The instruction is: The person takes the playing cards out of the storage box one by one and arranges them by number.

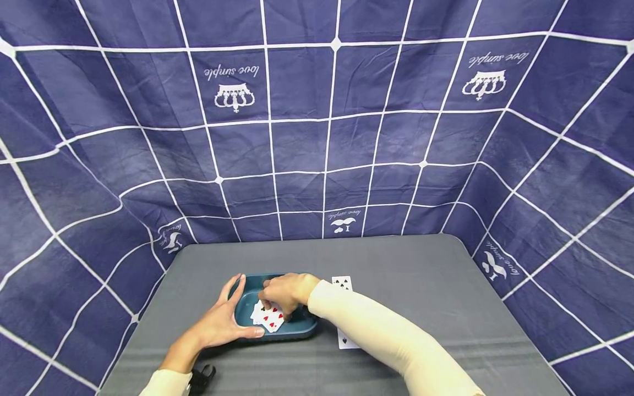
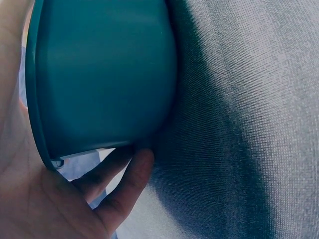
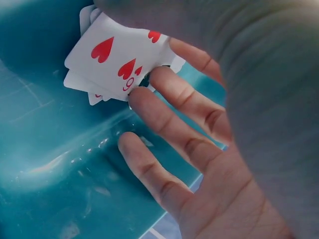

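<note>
A teal oblong tray (image 1: 302, 331) sits on the grey tabletop. My left hand (image 1: 220, 324) holds its left end, thumb on the near rim and fingers at the far side; the left wrist view shows the tray's outer wall (image 2: 104, 74) beside the palm. A loose stack of playing cards (image 1: 271, 319) lies in the tray, a red heart card (image 3: 114, 55) uppermost. My right hand (image 1: 284, 291) reaches in over the stack, thumb on one side and fingertips at the opposite edge, gripping it. The wrist partly hides the thumb in the right wrist view.
Right of the tray, a spade card (image 1: 342, 282) and another white card (image 1: 345, 341) lie on the grey tabletop (image 1: 421, 286), partly covered by my right sleeve. A dark blue gridded cloth (image 1: 302, 148) hangs behind and at both sides.
</note>
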### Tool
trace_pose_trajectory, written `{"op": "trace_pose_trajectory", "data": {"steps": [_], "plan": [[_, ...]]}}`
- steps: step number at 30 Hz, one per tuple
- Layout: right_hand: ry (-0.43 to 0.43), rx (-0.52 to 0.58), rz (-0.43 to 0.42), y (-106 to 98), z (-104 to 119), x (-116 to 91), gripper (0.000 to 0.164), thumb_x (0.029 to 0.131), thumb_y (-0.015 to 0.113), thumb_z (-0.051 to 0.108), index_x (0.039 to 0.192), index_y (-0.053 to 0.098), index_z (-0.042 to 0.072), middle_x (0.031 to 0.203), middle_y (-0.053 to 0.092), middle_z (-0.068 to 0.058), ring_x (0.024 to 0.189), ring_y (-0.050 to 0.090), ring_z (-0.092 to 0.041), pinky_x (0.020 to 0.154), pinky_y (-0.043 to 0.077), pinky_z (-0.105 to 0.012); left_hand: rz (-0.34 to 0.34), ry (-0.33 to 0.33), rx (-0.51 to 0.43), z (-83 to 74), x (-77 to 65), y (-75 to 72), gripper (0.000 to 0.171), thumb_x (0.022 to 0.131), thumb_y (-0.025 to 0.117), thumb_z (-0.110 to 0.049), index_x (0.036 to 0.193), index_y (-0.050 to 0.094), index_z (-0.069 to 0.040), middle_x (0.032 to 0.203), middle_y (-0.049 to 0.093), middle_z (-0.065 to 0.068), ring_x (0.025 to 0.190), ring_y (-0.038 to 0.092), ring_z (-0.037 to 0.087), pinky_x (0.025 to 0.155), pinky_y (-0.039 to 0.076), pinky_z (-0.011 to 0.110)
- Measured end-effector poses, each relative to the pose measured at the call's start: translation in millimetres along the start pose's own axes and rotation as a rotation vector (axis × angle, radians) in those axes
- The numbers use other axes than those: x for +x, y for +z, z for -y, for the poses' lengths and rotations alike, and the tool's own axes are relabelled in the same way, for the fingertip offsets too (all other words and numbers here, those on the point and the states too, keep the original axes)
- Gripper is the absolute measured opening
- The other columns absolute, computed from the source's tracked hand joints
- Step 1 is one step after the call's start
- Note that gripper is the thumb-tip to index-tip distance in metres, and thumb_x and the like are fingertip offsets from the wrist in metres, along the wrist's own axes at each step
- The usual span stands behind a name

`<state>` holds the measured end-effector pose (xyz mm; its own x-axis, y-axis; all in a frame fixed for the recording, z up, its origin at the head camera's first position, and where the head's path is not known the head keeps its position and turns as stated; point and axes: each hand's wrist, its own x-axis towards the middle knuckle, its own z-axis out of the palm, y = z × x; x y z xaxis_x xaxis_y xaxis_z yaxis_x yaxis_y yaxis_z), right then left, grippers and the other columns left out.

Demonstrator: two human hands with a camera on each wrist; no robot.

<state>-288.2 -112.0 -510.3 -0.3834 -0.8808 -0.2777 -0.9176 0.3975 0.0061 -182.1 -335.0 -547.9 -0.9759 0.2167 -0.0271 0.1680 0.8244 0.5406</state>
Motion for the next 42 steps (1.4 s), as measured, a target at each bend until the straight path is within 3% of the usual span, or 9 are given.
{"op": "trace_pose_trajectory", "data": {"steps": [11, 22, 30, 35, 42], "plan": [[0.018, 0.088, -0.009, -10.6, -8.1, -7.9, 0.054, 0.084, 0.110, 0.031, 0.123, 0.073, 0.029, 0.124, 0.070, 0.010, 0.102, 0.065, -0.004, 0.091, 0.059, -0.027, -0.020, 0.022, 0.006, 1.0, 1.9, 1.0, 0.157, 0.077, 0.105, -0.065, 0.186, 0.013, 0.000, 0.192, 0.013, 0.027, 0.154, 0.059, 0.057, 0.120, 0.055, 0.066], [0.004, 0.204, -0.082, -15.6, -21.7, -29.6, 0.071, 0.094, 0.101, 0.038, 0.155, 0.064, 0.031, 0.131, 0.069, 0.003, 0.103, 0.065, -0.008, 0.098, 0.057, -0.028, -0.003, 0.003, 0.015, -2.8, 4.8, -1.3, 0.156, 0.078, 0.104, -0.065, 0.186, 0.013, 0.000, 0.193, 0.011, 0.024, 0.152, 0.061, 0.056, 0.120, 0.055, 0.067], [-0.008, 0.277, -0.173, -15.2, -24.5, -48.2, 0.082, 0.102, 0.093, 0.035, 0.172, 0.053, 0.042, 0.134, 0.062, 0.000, 0.105, 0.067, -0.010, 0.099, 0.060, -0.032, 0.006, -0.011, 0.000, -1.3, 1.3, -0.5, 0.155, 0.079, 0.104, -0.066, 0.186, 0.014, 0.001, 0.193, 0.008, 0.025, 0.154, 0.058, 0.059, 0.121, 0.053, 0.069], [-0.044, 0.267, -0.226, -13.7, -29.3, -58.5, 0.078, 0.106, 0.086, 0.031, 0.174, 0.052, 0.045, 0.137, 0.060, -0.001, 0.102, 0.064, -0.009, 0.093, 0.056, -0.026, -0.006, 0.000, 0.008, -1.5, 1.5, -0.7, 0.155, 0.079, 0.104, -0.065, 0.186, 0.014, 0.001, 0.193, 0.010, 0.025, 0.153, 0.059, 0.059, 0.121, 0.053, 0.070], [-0.054, 0.333, -0.285, -19.1, -33.8, -70.9, 0.067, 0.108, 0.085, 0.029, 0.169, 0.060, 0.036, 0.147, 0.060, -0.005, 0.118, 0.068, -0.013, 0.104, 0.058, -0.028, 0.001, -0.022, 0.001, 0.1, 1.4, -1.3, 0.156, 0.078, 0.103, -0.067, 0.187, 0.012, -0.002, 0.194, 0.008, 0.022, 0.156, 0.056, 0.058, 0.122, 0.052, 0.069]]}}
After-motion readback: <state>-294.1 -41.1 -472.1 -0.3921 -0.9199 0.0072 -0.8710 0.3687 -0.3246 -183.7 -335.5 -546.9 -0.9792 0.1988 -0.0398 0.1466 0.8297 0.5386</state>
